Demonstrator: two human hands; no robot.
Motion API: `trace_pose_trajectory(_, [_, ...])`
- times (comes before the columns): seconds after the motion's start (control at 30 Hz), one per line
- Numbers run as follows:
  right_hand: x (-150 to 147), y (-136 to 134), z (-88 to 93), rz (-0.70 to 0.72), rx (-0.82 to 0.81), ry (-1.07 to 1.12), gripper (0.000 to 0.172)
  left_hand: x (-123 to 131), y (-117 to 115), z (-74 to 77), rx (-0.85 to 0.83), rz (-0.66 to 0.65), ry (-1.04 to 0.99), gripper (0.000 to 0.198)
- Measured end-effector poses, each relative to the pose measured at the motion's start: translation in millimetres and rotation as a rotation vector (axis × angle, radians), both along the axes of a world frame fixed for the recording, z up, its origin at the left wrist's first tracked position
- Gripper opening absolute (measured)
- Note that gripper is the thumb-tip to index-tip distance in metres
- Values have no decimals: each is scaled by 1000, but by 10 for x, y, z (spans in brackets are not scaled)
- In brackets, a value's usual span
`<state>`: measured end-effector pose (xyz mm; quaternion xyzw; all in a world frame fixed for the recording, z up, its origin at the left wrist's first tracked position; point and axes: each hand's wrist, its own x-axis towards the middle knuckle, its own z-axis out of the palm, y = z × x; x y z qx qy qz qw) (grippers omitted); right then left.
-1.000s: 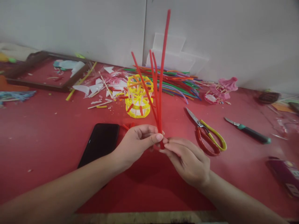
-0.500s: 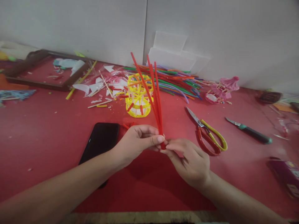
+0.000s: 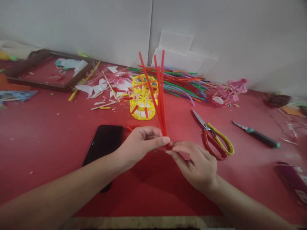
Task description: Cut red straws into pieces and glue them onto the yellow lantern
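Observation:
Several long red pipe cleaners stand upright in a bunch that fans out toward the top. My left hand pinches them near the bottom between thumb and fingers. At their lower ends my right hand has thumb and fingertips closed, touching the bunch's base. Behind the bunch is a small round yellow structure of pipe cleaners and sticks with short red pieces on it. Short red pieces lie partly hidden behind my left hand. A black phone lies beside my left forearm.
Scissors and a green-black craft knife lie to the right on the red table. Coloured pipe cleaners pile up at the back, between paper scraps and a pink model. A brown tray is back left.
The tops of the red pipe cleaners have shifted slightly, with one strand now standing higher on the right. Both hands keep their hold at the lower ends.

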<state>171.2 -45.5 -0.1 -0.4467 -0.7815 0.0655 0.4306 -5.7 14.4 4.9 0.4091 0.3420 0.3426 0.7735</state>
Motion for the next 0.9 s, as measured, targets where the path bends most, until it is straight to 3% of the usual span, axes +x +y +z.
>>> trace_pose_trajectory(0.07, [-11,-4,15,-4,-52,67,14,4,-9,1,12,28,-7,16])
trace_pose_trajectory(0.13, [-36,-3,25,-11,-220,251,14,2,-13,-4,27,56,-17,14])
trace_pose_trajectory(0.23, [-79,15,9,66,-640,656,13,-11,-14,-17,43,51,-31,13])
trace_pose_trajectory(0.33, [-96,45,-34,228,-1047,971,25,-21,-18,-26,50,21,-25,15])
trace_pose_trajectory(0.43, [-91,72,-72,327,-1326,1175,30,-21,-20,-30,55,-1,-40,15])
trace_pose_trajectory(0.5, [-87,82,-89,368,-1412,1257,29,-14,-15,-34,54,-4,-50,14])
trace_pose_trajectory(0.63, [-102,71,-102,461,-1407,1362,24,5,-5,-45,0,18,-91,14])
trace_pose_trajectory(0.77, [-152,37,-100,591,-1470,1491,24,7,-19,-38,-49,-72,-179,7])
trace_pose_trajectory(0.9, [-179,22,-94,715,-1516,1554,24,-4,-19,-30,-42,-151,-198,14])
